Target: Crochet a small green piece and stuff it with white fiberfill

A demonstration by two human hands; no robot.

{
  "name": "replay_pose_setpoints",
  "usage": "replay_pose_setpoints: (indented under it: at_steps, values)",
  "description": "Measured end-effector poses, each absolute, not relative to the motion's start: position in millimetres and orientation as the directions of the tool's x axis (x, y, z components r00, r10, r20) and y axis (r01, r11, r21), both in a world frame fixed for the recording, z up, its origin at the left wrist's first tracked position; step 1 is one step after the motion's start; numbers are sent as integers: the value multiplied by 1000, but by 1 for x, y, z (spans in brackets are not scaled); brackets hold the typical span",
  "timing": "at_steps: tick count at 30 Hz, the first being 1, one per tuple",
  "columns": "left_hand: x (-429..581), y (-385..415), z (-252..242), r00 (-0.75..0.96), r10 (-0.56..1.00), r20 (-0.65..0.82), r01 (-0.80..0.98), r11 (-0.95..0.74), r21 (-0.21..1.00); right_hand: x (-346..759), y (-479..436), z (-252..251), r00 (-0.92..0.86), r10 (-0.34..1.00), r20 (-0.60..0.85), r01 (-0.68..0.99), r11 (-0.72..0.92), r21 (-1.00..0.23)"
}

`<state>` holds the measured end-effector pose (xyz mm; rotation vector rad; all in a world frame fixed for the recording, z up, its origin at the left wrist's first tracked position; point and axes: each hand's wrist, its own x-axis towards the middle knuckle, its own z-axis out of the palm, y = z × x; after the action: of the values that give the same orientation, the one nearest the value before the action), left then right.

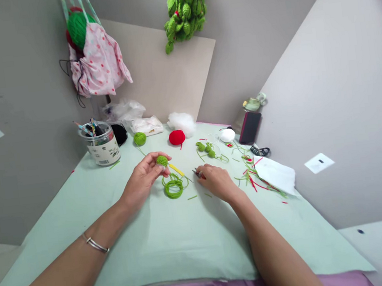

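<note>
Between the fingers of my left hand (148, 167) is a small green crocheted piece (161, 161), held just above the table. A crochet hook with a yellow handle (176, 169) lies close to the right of it. Below my left hand rests a loose coil of green yarn (173, 188). My right hand (214, 180) is low over the table, its fingers closed around small scissors (198, 173) whose metal tips point left. Most of the scissors is hidden under the fingers. Short green yarn snippets (192, 197) lie between the hands.
Green (139, 138), red (177, 137) and white (227, 135) yarn balls stand along the back. A jar of pens (103, 147) is at left. Small green crocheted pieces (207, 149), yarn scraps (252, 175) and a phone (250, 128) are at right. A pink bag (99, 63) hangs back left.
</note>
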<state>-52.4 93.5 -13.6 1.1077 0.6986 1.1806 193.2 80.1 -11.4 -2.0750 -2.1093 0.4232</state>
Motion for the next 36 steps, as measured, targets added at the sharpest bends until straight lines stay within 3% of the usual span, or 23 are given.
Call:
replay_pose_setpoints:
  at_steps: [7,16,25,31,36]
  values:
    - [-49,91,-20,267,956,122,-273,-47,961,200,83,-10,-18,997,-79,982,3,-187]
    - [-47,94,-25,121,983,141,-302,-99,948,165,92,-33,-129,992,8,952,126,-280]
    - [-42,84,-24,211,970,123,-188,-84,979,146,111,-46,-111,994,-4,936,103,-335]
    - [-42,85,-24,204,972,119,-156,-88,984,157,116,-45,-53,998,-25,892,36,-451]
    - [-45,88,-25,191,975,113,-154,-84,984,163,108,-26,15,993,117,770,63,-635]
